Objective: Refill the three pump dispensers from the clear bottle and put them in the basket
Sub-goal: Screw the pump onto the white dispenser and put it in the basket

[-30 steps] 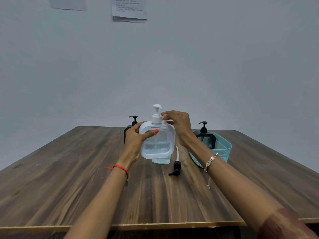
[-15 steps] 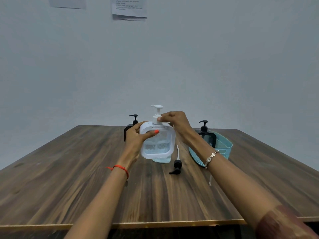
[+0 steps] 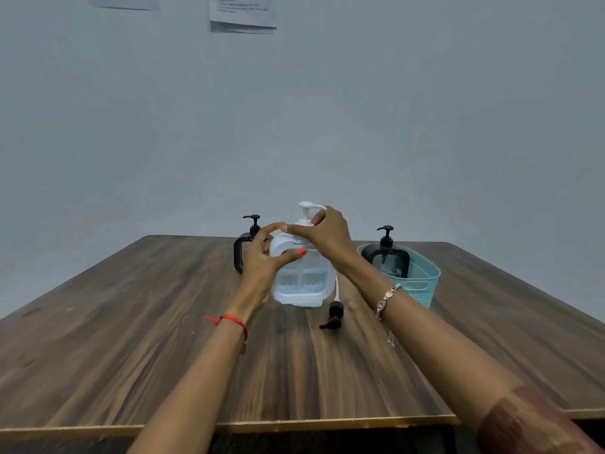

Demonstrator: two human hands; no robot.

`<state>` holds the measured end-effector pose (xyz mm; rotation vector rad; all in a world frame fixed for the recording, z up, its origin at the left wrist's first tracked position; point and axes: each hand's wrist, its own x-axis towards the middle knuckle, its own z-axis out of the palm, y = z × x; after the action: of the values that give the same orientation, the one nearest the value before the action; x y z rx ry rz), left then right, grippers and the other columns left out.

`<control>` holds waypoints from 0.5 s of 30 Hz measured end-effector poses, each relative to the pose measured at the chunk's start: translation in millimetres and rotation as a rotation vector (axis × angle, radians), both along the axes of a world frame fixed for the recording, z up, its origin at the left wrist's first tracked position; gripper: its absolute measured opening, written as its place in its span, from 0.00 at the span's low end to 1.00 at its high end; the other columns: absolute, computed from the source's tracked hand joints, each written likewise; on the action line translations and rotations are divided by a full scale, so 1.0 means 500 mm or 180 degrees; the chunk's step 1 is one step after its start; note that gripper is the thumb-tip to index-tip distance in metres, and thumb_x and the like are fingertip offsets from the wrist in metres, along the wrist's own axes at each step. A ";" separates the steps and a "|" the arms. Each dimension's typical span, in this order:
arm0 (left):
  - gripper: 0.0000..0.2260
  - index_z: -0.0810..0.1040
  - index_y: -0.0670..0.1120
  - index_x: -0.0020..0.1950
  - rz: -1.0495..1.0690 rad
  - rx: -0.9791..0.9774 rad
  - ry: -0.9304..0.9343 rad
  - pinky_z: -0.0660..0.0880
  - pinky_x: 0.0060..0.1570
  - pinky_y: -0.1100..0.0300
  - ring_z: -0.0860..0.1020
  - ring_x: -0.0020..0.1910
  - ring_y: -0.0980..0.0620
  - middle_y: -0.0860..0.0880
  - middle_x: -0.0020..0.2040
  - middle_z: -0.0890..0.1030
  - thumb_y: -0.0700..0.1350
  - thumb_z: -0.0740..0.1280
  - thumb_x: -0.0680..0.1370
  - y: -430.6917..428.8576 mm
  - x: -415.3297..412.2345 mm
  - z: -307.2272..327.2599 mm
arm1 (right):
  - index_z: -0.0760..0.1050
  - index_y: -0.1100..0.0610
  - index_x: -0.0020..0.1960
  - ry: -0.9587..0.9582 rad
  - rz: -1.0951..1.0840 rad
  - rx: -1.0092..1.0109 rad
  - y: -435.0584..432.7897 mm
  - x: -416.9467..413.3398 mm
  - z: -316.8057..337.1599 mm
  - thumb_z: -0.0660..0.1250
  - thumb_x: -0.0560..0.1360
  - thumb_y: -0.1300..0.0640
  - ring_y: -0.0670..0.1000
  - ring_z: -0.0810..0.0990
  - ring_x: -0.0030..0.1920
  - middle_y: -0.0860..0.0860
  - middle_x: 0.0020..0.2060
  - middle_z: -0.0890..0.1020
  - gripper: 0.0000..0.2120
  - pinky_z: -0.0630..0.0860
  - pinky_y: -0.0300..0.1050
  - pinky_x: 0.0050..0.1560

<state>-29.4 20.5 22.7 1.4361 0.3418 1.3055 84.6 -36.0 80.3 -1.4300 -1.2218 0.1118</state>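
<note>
A white pump dispenser [image 3: 302, 276] is held above the table centre. My left hand [image 3: 263, 260] grips its upper left corner, thumb across the front. My right hand [image 3: 325, 232] pinches the white pump head [image 3: 307, 211] at its collar. Behind my left hand stands a black pump dispenser [image 3: 244, 247], partly hidden. Another black pump dispenser [image 3: 389, 257] stands inside the teal basket [image 3: 422, 286] at the right. A pale bluish thing [image 3: 307, 303], mostly hidden, sits behind the white dispenser's base; I cannot tell whether it is the clear bottle.
A loose black pump head with a white tube [image 3: 334, 314] lies on the wooden table [image 3: 163, 339] just right of the white dispenser. Papers [image 3: 242, 14] hang on the grey wall. The table's near edge runs below my forearms.
My right hand has shifted around the white pump's collar and the nozzle has turned from side-on toward the right. The dispenser stays in my left hand at about the same spot.
</note>
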 end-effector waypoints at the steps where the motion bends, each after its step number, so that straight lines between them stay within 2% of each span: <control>1: 0.22 0.78 0.53 0.53 -0.0005 0.0016 -0.0001 0.78 0.38 0.63 0.83 0.44 0.53 0.48 0.48 0.82 0.38 0.78 0.64 0.001 0.000 -0.002 | 0.71 0.49 0.38 -0.0026 0.0197 -0.0074 -0.002 0.000 0.003 0.77 0.63 0.48 0.43 0.71 0.31 0.47 0.32 0.70 0.15 0.67 0.29 0.32; 2: 0.21 0.78 0.53 0.53 -0.0009 0.0008 -0.0001 0.79 0.39 0.62 0.82 0.45 0.52 0.48 0.49 0.82 0.38 0.78 0.64 0.002 -0.001 -0.003 | 0.74 0.48 0.40 0.0001 0.0406 -0.0198 -0.006 0.003 0.008 0.76 0.65 0.49 0.44 0.74 0.34 0.49 0.33 0.74 0.11 0.69 0.29 0.35; 4: 0.20 0.80 0.50 0.53 0.0023 -0.0027 0.0011 0.79 0.39 0.62 0.82 0.45 0.52 0.51 0.48 0.82 0.40 0.78 0.64 0.006 -0.003 -0.004 | 0.80 0.58 0.45 0.0165 0.0783 -0.0502 -0.011 0.017 0.018 0.73 0.69 0.55 0.49 0.81 0.42 0.55 0.42 0.82 0.08 0.74 0.38 0.45; 5: 0.19 0.80 0.49 0.53 0.0041 -0.0027 0.0027 0.79 0.39 0.63 0.82 0.45 0.53 0.52 0.47 0.83 0.40 0.78 0.64 0.008 -0.004 -0.005 | 0.80 0.63 0.45 0.0284 0.0975 -0.0607 -0.013 0.026 0.022 0.71 0.69 0.59 0.49 0.82 0.45 0.54 0.46 0.83 0.08 0.75 0.42 0.49; 7: 0.20 0.80 0.48 0.54 0.0056 -0.0001 0.0064 0.78 0.39 0.64 0.82 0.44 0.54 0.51 0.47 0.83 0.40 0.78 0.64 0.010 -0.004 -0.006 | 0.80 0.66 0.41 0.0418 0.1231 -0.0658 -0.018 0.039 0.023 0.70 0.69 0.65 0.47 0.81 0.47 0.54 0.48 0.84 0.04 0.75 0.44 0.54; 8: 0.20 0.80 0.48 0.54 0.0063 0.0011 0.0087 0.78 0.39 0.63 0.82 0.44 0.54 0.51 0.48 0.82 0.40 0.78 0.63 0.010 -0.003 -0.007 | 0.81 0.63 0.38 0.0386 0.1223 -0.0652 -0.019 0.041 0.023 0.71 0.68 0.65 0.46 0.81 0.47 0.53 0.46 0.84 0.02 0.75 0.43 0.54; 10: 0.21 0.80 0.47 0.54 0.0031 0.0002 0.0096 0.79 0.40 0.61 0.82 0.46 0.51 0.48 0.49 0.82 0.41 0.78 0.63 0.012 -0.001 -0.009 | 0.79 0.56 0.31 0.0316 0.0935 -0.0597 -0.021 0.037 0.021 0.75 0.65 0.60 0.46 0.79 0.39 0.50 0.38 0.82 0.07 0.75 0.41 0.46; 12: 0.20 0.80 0.47 0.54 -0.0050 -0.0031 0.0070 0.79 0.41 0.59 0.82 0.47 0.48 0.46 0.50 0.82 0.40 0.78 0.63 0.013 0.003 -0.012 | 0.71 0.55 0.28 0.0264 0.0473 -0.0486 -0.015 0.026 0.011 0.79 0.61 0.55 0.45 0.73 0.30 0.48 0.29 0.75 0.15 0.70 0.39 0.35; 15: 0.18 0.81 0.52 0.50 -0.0091 -0.0109 0.0052 0.79 0.41 0.59 0.82 0.46 0.47 0.46 0.48 0.83 0.41 0.78 0.62 0.010 0.009 -0.016 | 0.64 0.53 0.30 -0.0051 0.0000 -0.0313 -0.003 0.015 -0.002 0.79 0.60 0.49 0.45 0.67 0.28 0.47 0.27 0.68 0.22 0.63 0.37 0.30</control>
<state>-24.8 25.3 14.5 1.4187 0.3516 1.2598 91.9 -37.7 79.4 -1.5187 -1.2438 0.1626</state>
